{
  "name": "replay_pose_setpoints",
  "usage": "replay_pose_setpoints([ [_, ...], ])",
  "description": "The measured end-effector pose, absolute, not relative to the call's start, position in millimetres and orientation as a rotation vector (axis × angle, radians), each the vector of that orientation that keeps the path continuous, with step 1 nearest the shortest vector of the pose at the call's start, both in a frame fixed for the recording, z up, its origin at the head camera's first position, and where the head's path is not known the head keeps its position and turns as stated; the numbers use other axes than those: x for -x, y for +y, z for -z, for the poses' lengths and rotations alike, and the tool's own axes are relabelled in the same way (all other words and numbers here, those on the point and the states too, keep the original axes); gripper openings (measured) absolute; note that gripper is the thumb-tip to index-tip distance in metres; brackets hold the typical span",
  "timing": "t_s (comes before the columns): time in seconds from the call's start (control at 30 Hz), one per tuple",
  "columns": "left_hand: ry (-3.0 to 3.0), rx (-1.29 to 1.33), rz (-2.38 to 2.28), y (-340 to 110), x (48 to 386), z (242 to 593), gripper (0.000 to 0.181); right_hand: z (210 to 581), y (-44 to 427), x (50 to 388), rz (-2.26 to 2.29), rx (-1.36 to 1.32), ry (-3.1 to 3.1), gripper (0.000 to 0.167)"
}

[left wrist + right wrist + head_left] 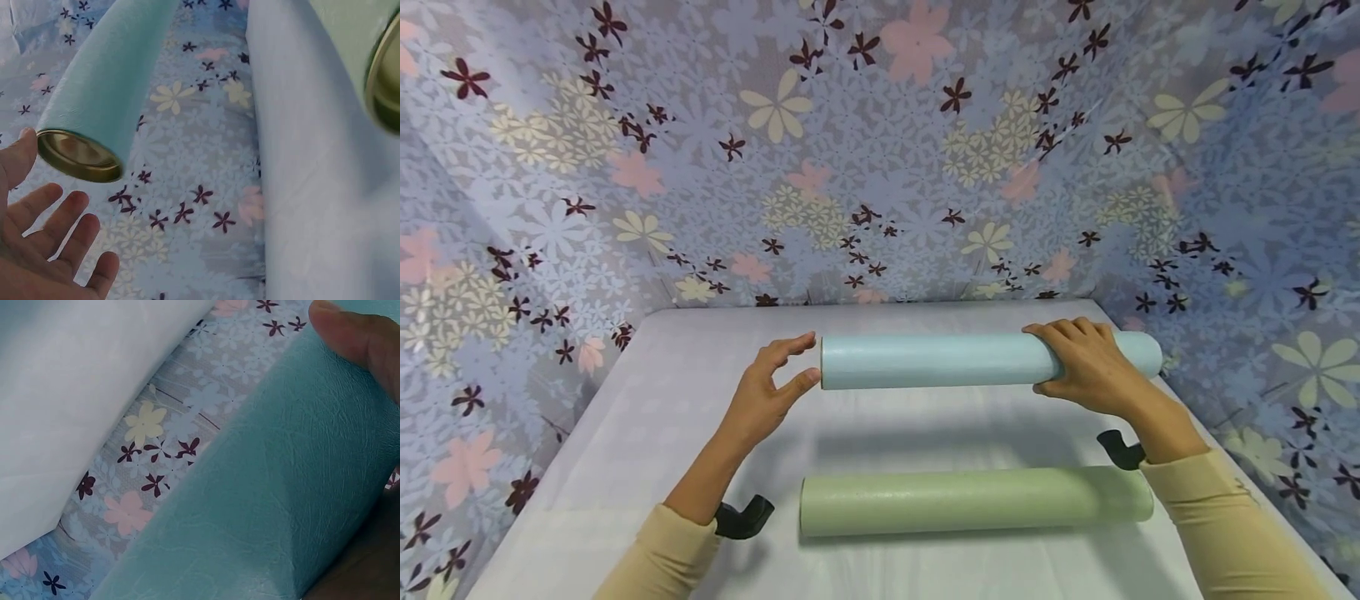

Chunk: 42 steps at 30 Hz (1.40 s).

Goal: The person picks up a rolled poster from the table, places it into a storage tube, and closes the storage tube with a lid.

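A long light-blue tube (925, 361) is held level above the table, and my right hand (1086, 367) grips it near its right end. In the right wrist view the thumb (350, 331) lies across the tube's wrinkled surface. My left hand (767, 387) is at the tube's left end, thumb and fingers spread apart. The left wrist view shows a gold-coloured metal rim (81, 156) on that end, with the left fingers (72, 225) beside it and not wrapped round it. A light-green tube (970, 502) lies on the table nearer to me.
The table (700, 467) has a white cover. Flowered cloth (880, 167) hangs behind it and at both sides. A black curved piece sits at each wrist, one by the left sleeve (745, 517) and one by the right sleeve (1195, 492).
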State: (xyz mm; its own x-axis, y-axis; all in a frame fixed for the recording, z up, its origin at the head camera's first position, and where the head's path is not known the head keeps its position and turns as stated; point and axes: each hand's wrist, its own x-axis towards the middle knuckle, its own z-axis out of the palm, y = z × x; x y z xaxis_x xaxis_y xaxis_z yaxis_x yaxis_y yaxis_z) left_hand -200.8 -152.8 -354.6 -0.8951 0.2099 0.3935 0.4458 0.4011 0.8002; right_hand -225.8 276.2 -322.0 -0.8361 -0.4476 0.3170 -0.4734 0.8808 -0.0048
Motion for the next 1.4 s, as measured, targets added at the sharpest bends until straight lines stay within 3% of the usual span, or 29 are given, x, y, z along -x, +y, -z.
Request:
replay_pose_setpoints([
  [0.4, -2.347, 0.663, 1.136, -153.3, 201.6, 340.6, 0.053, 322.5, 272.0, 225.2, -0.13, -0.683, -2.755, 0.079],
  [1.03, -2.435, 0.833, 0.235, -118.6, 204.6, 323.9, 0.076, 321.3, 264.6, 222.9, -0.129, -0.669, -2.795, 0.078],
  [1.4, -2.45, 0.811, 0.03, -114.8, 208.6, 328.9, 0.084, 322.7, 261.3, 224.6, -0.144, -0.696, -2.791, 0.077],
])
